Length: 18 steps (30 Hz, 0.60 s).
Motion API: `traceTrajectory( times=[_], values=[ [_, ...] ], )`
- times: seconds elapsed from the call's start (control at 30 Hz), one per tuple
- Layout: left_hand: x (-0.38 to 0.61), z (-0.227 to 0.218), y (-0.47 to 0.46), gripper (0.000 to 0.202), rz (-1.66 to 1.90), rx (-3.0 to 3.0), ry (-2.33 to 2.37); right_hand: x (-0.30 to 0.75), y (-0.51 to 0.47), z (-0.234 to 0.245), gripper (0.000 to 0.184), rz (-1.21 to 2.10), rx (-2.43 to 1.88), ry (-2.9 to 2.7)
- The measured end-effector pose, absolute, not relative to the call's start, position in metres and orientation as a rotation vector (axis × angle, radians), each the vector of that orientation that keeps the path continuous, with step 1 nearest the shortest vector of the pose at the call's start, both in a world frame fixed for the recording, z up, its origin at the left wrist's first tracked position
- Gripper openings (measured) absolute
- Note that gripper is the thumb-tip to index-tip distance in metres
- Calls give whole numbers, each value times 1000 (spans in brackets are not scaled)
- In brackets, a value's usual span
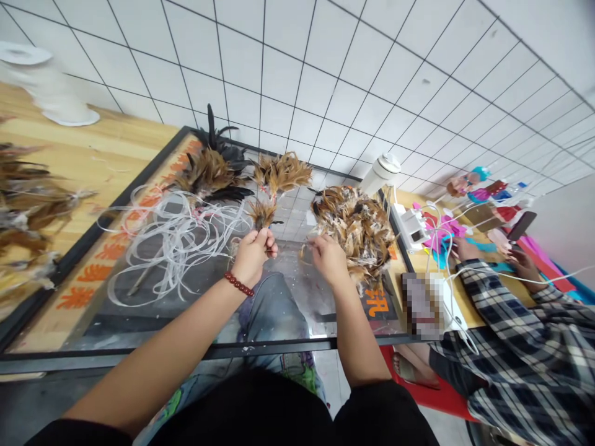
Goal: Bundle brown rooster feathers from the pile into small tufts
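Note:
My left hand (253, 253), with a red bead bracelet on the wrist, is closed around the base of a small bunch of brown feathers (263, 214) that stands upright over the glass table (195, 310). My right hand (328, 257) is pinched shut at the near edge of a large pile of brown and white feathers (357, 229); what it holds is too small to make out. A tangle of white plastic strapping (179, 238) lies just left of my left hand.
Two finished feather bunches, a brown and black one (209, 170) and a brown one (282, 173), lie at the table's far side. A white spool (51, 87) stands far left. A person in a plaid shirt (520, 347) sits at the right beside a power strip (409, 226) and cables.

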State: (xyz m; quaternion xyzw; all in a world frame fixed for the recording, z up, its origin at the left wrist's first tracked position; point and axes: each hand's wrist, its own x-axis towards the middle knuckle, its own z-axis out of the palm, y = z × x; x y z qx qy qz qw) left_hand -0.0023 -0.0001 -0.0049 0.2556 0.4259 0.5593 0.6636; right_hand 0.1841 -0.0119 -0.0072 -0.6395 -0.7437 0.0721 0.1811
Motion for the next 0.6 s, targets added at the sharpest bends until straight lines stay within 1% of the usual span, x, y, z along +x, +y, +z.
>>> traceTrajectory(
  times=[0.07,0.17,0.27,0.33,0.43,0.5,0.53,0.6],
  values=[
    [-3,-5,1,22,1262,563,959,179,-13,-6,28,123,-1678,-2290],
    [-3,-7,1,22,1247,550,950,172,-12,-5,21,50,-1602,-2476],
    [-2,-9,1,25,1225,558,936,167,-11,-7,17,63,-1697,-2390],
    [-2,-9,0,27,1209,568,930,163,-10,-10,15,246,-1708,-2169],
    [-1,-10,-1,27,1189,580,934,156,-8,-13,12,796,-1519,-1646],
    [0,-10,-2,25,1166,602,950,149,-8,-12,17,1163,-1328,-1319],
    [1,-10,-3,25,1150,615,960,146,-8,-12,19,1290,-1249,-1205],
    [3,-10,-4,23,1114,641,980,139,-9,-10,19,1380,-1148,-1096]
  ],
)
